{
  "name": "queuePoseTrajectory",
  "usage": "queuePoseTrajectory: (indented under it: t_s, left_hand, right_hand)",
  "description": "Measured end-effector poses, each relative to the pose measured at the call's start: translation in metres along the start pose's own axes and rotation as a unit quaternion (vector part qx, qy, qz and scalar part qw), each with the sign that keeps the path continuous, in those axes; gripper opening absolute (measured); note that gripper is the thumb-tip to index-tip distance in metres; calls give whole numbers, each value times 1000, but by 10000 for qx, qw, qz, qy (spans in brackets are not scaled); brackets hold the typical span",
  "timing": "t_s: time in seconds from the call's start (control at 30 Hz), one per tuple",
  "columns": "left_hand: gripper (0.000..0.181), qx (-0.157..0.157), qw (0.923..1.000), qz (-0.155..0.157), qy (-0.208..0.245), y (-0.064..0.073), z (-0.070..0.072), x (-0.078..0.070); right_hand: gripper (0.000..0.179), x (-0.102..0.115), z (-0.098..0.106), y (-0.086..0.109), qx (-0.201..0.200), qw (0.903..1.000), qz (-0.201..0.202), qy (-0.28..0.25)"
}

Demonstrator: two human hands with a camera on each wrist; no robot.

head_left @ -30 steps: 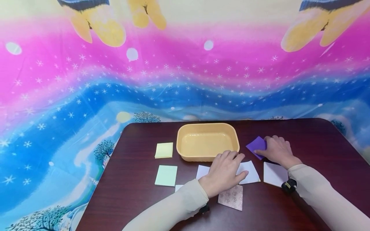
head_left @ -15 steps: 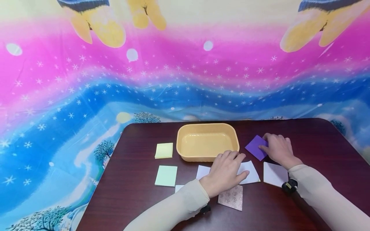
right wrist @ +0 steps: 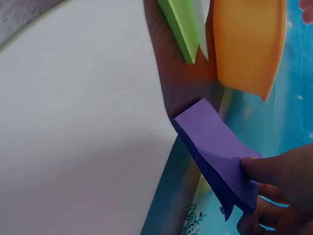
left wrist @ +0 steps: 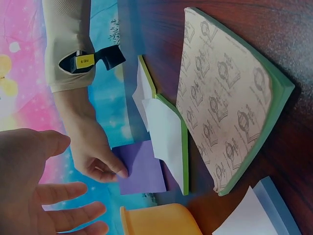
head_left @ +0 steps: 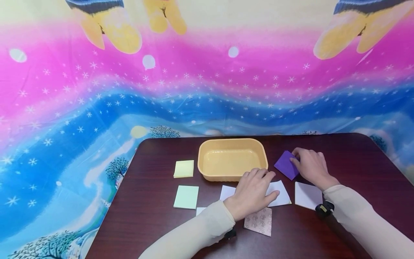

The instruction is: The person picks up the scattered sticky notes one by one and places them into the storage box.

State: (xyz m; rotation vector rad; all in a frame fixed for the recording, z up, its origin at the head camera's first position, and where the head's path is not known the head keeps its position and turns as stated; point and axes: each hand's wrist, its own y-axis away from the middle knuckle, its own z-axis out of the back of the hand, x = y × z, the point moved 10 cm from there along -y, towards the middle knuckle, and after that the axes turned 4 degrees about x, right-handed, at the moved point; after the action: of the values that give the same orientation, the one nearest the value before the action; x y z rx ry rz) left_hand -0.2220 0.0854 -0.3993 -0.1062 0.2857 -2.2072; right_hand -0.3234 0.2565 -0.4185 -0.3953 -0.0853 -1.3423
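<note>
The right hand point(head_left: 313, 167) pinches purple notes point(head_left: 286, 166) just outside the yellow tub point(head_left: 221, 177).

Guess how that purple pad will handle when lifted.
The purple pad is probably fairly stiff, since its side shows some thickness. Its layers may splay, because one corner looks split near the right hand. It seems unlikely to roll, being flat and square-cornered.

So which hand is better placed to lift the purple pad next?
Probably the right hand: it pinches the purple pad near its edge. The left hand looks empty, fingers apart, and is farther from that pad.
</note>
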Motion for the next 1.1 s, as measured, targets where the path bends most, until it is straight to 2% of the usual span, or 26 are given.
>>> queuePoseTrajectory:
  t_s: [0.2,0.57,1.1]
  left_hand:
    - [50,40,10000,11,37,-2,1,1]
    - [49,98,9998,15,194,-6,3,1]
    - [50,63,9996,124,244,-11,9,6]
  right_hand:
    - [16,10,8,2,-112,9998,156,-77]
    - [15,19,18,6,-132,9997,187,-100]
    - [14,34,33,13,-285,9988,395,-51]
